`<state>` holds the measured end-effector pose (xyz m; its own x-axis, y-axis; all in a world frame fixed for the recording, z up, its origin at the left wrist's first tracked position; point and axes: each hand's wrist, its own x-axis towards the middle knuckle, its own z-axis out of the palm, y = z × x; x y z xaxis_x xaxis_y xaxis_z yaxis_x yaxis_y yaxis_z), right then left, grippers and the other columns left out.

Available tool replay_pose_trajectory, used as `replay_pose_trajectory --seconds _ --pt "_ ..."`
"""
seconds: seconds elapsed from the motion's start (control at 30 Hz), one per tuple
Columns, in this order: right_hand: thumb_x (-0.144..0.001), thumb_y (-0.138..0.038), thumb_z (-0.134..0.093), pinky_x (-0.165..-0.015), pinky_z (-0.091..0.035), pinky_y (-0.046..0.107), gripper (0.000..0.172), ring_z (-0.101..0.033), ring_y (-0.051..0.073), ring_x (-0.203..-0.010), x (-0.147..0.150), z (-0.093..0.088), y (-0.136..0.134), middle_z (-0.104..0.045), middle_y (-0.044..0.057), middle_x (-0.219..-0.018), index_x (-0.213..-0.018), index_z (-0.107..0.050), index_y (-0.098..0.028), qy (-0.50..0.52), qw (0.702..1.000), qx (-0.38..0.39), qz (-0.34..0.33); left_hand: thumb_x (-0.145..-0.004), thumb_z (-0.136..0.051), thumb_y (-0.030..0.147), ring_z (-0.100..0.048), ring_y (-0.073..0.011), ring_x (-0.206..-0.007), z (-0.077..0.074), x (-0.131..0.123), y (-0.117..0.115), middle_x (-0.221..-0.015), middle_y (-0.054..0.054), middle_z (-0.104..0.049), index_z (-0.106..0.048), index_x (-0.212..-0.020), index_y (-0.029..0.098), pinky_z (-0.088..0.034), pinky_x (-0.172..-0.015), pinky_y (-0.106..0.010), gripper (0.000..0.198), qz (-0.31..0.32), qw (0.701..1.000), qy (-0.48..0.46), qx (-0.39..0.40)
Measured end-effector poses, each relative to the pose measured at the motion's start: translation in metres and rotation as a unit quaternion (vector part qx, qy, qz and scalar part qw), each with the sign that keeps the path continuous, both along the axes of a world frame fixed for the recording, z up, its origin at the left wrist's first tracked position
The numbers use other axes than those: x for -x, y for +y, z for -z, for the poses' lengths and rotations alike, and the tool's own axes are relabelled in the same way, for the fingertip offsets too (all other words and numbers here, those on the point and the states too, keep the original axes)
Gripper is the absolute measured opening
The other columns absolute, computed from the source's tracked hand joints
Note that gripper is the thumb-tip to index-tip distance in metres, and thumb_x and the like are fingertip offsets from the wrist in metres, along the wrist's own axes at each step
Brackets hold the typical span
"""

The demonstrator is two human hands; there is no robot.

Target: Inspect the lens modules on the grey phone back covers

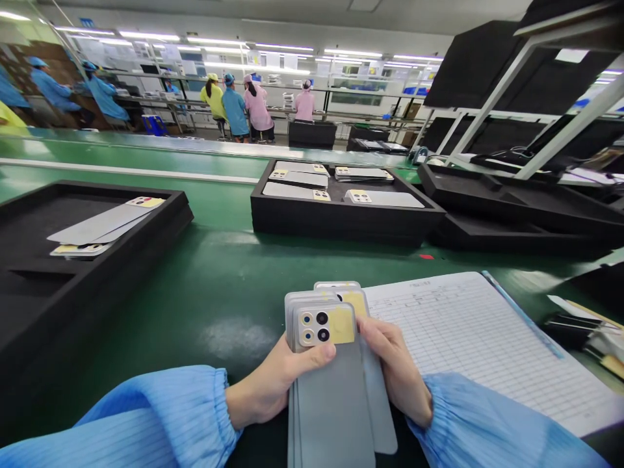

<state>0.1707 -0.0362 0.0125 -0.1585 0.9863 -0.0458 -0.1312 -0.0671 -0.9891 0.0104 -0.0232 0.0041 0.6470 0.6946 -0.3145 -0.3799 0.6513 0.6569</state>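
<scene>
Low in the middle, my left hand (277, 377) is closed round a stack of grey phone back covers (331, 396), its thumb across the top one just below the camera rings. A piece of yellow film sits beside those rings. My right hand (397, 367) pinches another phone back cover (383, 409) at its right edge. That cover pokes out behind the stack, up and to the right, and still overlaps it. Fingers under the stack are hidden.
A black tray (341, 221) with several covers stands ahead, another black tray (160, 240) with a few covers at left. Further empty-looking trays (517, 214) are piled at right. A ruled paper sheet (468, 338) lies beside my right hand. People in coloured smocks (236, 107) sit far back.
</scene>
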Motion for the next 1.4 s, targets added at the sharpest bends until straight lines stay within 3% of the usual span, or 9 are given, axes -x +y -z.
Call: replay_pose_trajectory --seconds 0.1,0.2,0.4,0.63,0.77,0.93,1.1,1.23,1.4 --pt "-0.072 -0.039 -0.064 -0.070 -0.050 0.031 0.029 -0.063 0.021 -0.072 0.0027 -0.0032 -0.0008 -0.070 0.005 -0.082 -0.092 -0.071 -0.019 -0.098 0.993 -0.052 0.027 -0.075 -0.063 0.020 -0.064 -0.0200 -0.090 0.0009 0.0004 -0.0007 -0.105 -0.010 -0.066 -0.051 -0.119 0.018 -0.047 -0.083 -0.033 0.046 0.000 1.000 -0.006 -0.003" --pt "-0.072 -0.032 -0.066 -0.072 -0.050 0.029 0.025 -0.064 0.022 -0.081 0.0025 -0.0046 0.0000 -0.071 0.004 -0.088 -0.094 -0.071 -0.020 -0.155 0.985 -0.070 0.027 -0.073 -0.066 0.024 -0.065 -0.0199 -0.085 0.0025 0.0023 -0.0001 -0.099 -0.009 -0.068 -0.050 -0.120 0.018 -0.049 -0.079 -0.031 0.050 0.000 1.000 -0.003 0.020" --pt "-0.074 -0.031 -0.065 -0.068 -0.050 0.027 0.022 -0.064 0.019 -0.075 -0.0012 0.0002 -0.0025 -0.072 0.001 -0.088 -0.094 -0.070 -0.023 -0.205 0.972 -0.097 0.056 -0.067 -0.065 0.037 -0.066 -0.0201 -0.073 0.0050 0.0074 0.0046 -0.079 -0.009 -0.072 -0.065 -0.097 0.010 -0.050 -0.069 -0.028 0.040 -0.013 0.992 -0.045 0.121" --pt "-0.075 -0.029 -0.063 -0.063 -0.049 0.024 0.019 -0.062 0.018 -0.072 -0.0012 -0.0019 -0.0041 -0.071 0.001 -0.082 -0.092 -0.070 -0.022 -0.208 0.970 -0.114 0.061 -0.069 -0.064 0.032 -0.066 -0.0210 -0.076 0.0041 0.0069 0.0043 -0.082 -0.010 -0.072 -0.063 -0.103 0.012 -0.050 -0.070 -0.029 0.039 -0.007 0.996 -0.029 0.087" --pt "-0.076 -0.030 -0.063 -0.060 -0.047 0.022 0.019 -0.061 0.016 -0.068 0.0003 -0.0019 -0.0035 -0.069 0.001 -0.076 -0.089 -0.071 -0.020 -0.201 0.972 -0.106 0.053 -0.073 -0.063 0.030 -0.066 -0.0202 -0.078 -0.0006 0.0042 0.0039 -0.090 -0.009 -0.071 -0.057 -0.112 0.016 -0.049 -0.076 -0.031 0.042 -0.024 0.998 0.003 0.055" --pt "-0.076 -0.032 -0.062 -0.056 -0.045 0.022 0.016 -0.059 0.016 -0.065 -0.0010 0.0003 -0.0051 -0.066 0.002 -0.073 -0.080 -0.069 -0.018 -0.205 0.972 -0.100 0.057 -0.076 -0.061 0.025 -0.065 -0.0206 -0.087 -0.0010 0.0037 0.0021 -0.100 -0.009 -0.068 -0.056 -0.112 0.016 -0.046 -0.085 -0.034 0.038 -0.009 0.999 -0.027 0.019" --pt "-0.079 -0.032 -0.058 -0.053 -0.042 0.021 0.018 -0.055 0.014 -0.060 -0.0021 -0.0002 -0.0044 -0.064 0.000 -0.067 -0.072 -0.066 -0.018 -0.219 0.966 -0.121 0.064 -0.063 -0.066 0.021 -0.064 -0.0260 -0.088 0.0037 0.0056 0.0031 -0.093 -0.012 -0.070 -0.059 -0.108 0.012 -0.046 -0.083 -0.039 0.046 -0.010 0.997 -0.029 0.065" --pt "-0.080 -0.035 -0.055 -0.053 -0.040 0.021 0.021 -0.054 0.014 -0.060 -0.0017 0.0006 -0.0045 -0.063 0.001 -0.067 -0.072 -0.065 -0.017 -0.220 0.966 -0.117 0.068 -0.052 -0.063 0.017 -0.064 -0.0297 -0.088 0.0050 0.0064 0.0058 -0.086 -0.013 -0.071 -0.063 -0.101 0.006 -0.046 -0.083 -0.039 0.050 0.037 0.994 -0.045 0.097" --pt "-0.080 -0.035 -0.056 -0.052 -0.039 0.022 0.022 -0.052 0.014 -0.058 -0.0021 0.0019 -0.0067 -0.061 0.001 -0.065 -0.070 -0.064 -0.016 -0.228 0.963 -0.123 0.069 -0.058 -0.062 0.014 -0.065 -0.0266 -0.084 0.0047 0.0064 0.0058 -0.084 -0.011 -0.071 -0.062 -0.104 0.009 -0.049 -0.075 -0.034 0.047 0.055 0.994 -0.052 0.078"
